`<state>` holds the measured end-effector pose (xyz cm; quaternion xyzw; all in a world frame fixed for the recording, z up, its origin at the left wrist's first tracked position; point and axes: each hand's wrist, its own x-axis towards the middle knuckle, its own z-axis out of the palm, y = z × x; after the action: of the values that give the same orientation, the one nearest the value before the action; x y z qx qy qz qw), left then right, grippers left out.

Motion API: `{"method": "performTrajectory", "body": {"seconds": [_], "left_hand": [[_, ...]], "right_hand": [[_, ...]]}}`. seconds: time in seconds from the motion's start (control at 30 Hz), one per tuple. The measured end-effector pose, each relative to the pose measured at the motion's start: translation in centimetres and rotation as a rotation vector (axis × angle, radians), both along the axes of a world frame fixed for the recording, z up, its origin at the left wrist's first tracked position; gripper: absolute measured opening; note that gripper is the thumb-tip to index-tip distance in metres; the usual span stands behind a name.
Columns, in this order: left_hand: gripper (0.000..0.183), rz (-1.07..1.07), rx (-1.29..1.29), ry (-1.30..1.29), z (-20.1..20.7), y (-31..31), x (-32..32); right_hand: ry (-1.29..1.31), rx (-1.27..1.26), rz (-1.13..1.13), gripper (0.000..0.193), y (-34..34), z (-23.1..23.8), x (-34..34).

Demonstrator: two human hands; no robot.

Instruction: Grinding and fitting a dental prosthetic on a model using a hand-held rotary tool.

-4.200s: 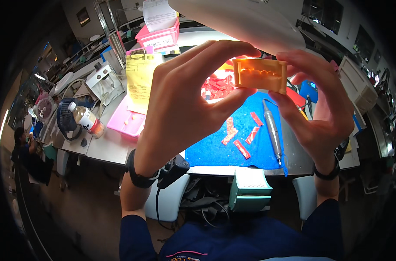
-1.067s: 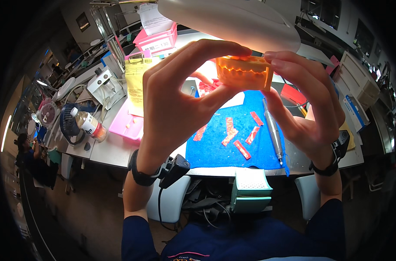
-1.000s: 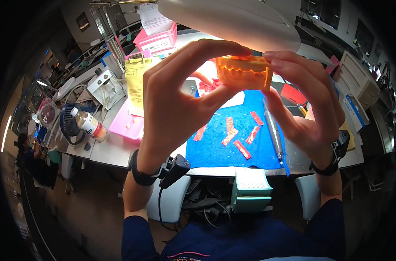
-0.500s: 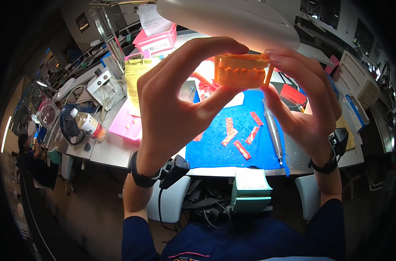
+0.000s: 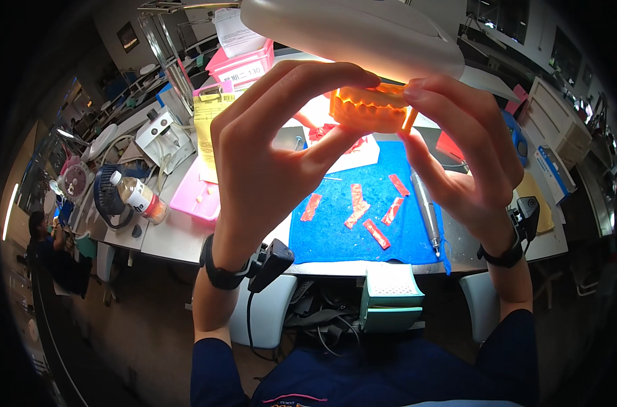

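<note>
Held up under the lamp is an orange dental model (image 5: pixel 373 112), its upper and lower tooth rows meeting and a post at each side. My left hand (image 5: pixel 274 149) grips its left end, thumb below and fingers on top. At the right end, my right hand (image 5: pixel 468 142) pinches it the same way. Beneath lies a blue cloth (image 5: pixel 329 234) with several red patterned strips (image 5: pixel 357 203). A grey pen-shaped handpiece (image 5: pixel 425 210) rests along the cloth's right side. Behind my left hand, a white box (image 5: pixel 359 156) holds more red strips.
A white lamp head (image 5: pixel 356 34) hangs just above my hands. Left of the cloth are a pink tray (image 5: pixel 193 197), a yellow slip (image 5: pixel 205 125), a drink bottle (image 5: pixel 142 197) and a dark blue fan (image 5: pixel 108 193). A green padded block (image 5: pixel 392 298) juts from the table's front edge. Another person (image 5: pixel 47 247) sits far left.
The dental model has tilted and shifted slightly left, showing more of its tooth rows. Both hands keep their hold and moved with it.
</note>
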<state>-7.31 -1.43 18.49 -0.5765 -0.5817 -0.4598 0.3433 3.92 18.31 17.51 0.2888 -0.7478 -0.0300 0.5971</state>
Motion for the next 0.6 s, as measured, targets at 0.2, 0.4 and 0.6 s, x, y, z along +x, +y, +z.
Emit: {"method": "performTrajectory", "body": {"seconds": [0.2,0.4,0.6], "left_hand": [[0.039,-0.003,0.001,-0.013,-0.1,0.1,-0.1],[0.040,0.013,-0.013,-0.007,-0.1,0.1,0.1],[0.040,0.014,-0.020,-0.026,-0.2,-0.2,0.0]], "right_hand": [[0.009,-0.015,-0.009,0.044,0.0,-0.2,-0.1],[0.000,-0.032,-0.024,0.044,-0.3,-0.3,0.1],[-0.022,-0.051,-0.003,0.043,-0.9,-0.2,0.4]]}}
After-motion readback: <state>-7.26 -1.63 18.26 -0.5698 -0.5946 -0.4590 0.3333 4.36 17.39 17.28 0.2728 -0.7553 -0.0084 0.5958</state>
